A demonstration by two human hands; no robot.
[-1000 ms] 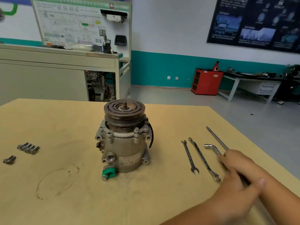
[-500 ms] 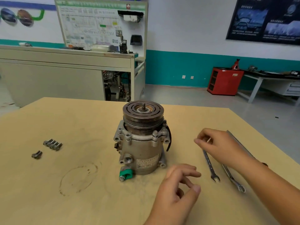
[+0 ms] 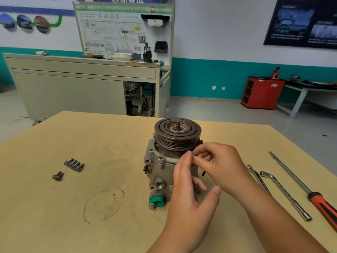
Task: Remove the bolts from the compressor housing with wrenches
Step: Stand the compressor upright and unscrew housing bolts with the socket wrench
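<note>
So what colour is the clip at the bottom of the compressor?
Green; the clip shows best in the head view.

Tan wooden table with upright compressor, loose bolts left, wrenches and screwdriver right.

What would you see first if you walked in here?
The grey metal compressor with a round dark pulley on top stands in the centre. The left hand and right hand meet at a small bolt on its rim, the right pinching it. Loose silver bolts lie to its left, and a red-handled screwdriver to its right.
</note>
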